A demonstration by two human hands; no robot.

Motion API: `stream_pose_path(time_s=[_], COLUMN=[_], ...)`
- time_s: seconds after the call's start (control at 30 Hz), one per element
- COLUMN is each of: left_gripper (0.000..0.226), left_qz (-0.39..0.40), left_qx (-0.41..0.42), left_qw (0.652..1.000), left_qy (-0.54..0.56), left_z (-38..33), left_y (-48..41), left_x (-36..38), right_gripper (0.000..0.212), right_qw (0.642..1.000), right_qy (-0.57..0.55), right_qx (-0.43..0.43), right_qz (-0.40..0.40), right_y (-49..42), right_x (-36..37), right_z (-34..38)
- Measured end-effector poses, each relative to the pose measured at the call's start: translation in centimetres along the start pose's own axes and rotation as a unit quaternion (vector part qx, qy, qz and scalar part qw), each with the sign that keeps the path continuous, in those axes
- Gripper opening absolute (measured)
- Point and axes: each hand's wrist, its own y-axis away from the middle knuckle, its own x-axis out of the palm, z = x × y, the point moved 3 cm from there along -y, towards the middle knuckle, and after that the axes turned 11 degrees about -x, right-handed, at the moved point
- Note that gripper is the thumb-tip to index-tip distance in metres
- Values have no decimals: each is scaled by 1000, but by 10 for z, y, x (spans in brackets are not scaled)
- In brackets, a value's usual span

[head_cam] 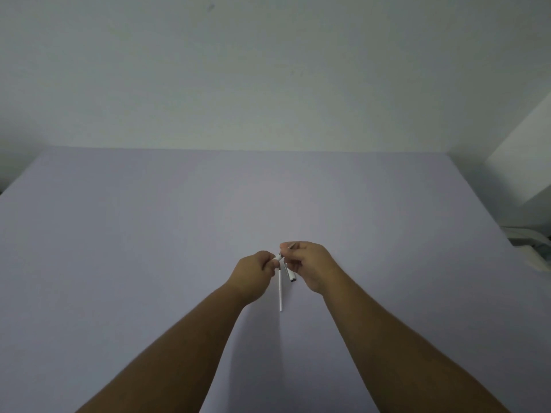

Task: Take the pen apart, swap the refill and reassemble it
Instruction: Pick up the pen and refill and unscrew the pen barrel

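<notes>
- Two bare forearms reach up from the bottom edge and meet over the middle of the pale lilac table (119, 234), so the work sits right under the head camera
- One thin white refill (280, 293) lies on the table just nearer than the hands, running towards the person; I judge it parked there within easy reach for the swap, though whether it is the old or the new one I cannot tell
- The left hand (256, 271) has its fingers curled tight, thumb and forefinger pinching a small white pen piece (278, 257) at its tip, probably to steady it against a twist or a pull
- The right hand (310, 263) is closed too, gripping the white pen barrel with clip (289, 271), whose dark end points down and towards the person; a thin metallic tip (291, 246) pokes out above its fingers
- The two hands almost touch, which suits parting or joining two pen sections; which of the two is under way I cannot say
- Counted: two hands, one loose refill, at least two pen parts in the fingers
- Farther back, the table is bare up to a plain white wall (268, 70); a white box-like object (521, 162) stands at the far right
</notes>
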Motion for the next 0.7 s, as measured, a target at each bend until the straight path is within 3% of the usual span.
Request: stream_pose_path(time_s=[0.17,0.33,0.47,0.6,0.7], left_gripper=[28,27,24,20,19], left_qz=[0,-3,2,-2,-1], left_qx=[8,7,3,5,3], left_qw=[1000,1000,1000,1000,1000], left_qy=[-10,-14,-7,-19,-11], left_z=[-1,2,3,3,3], left_y=[2,5,8,10,12], left_x=[-2,-3,-3,-6,-8], right_gripper=[15,8,14,9,15], right_qw=[999,1000,999,1000,998], right_qy=[26,-7,42,-7,44], right_qx=[16,-7,13,-4,14], right_qz=[-27,-1,-29,-20,-50], right_y=[3,5,6,8,8], right_x=[0,1,2,5,4], right_z=[2,4,0,3,2])
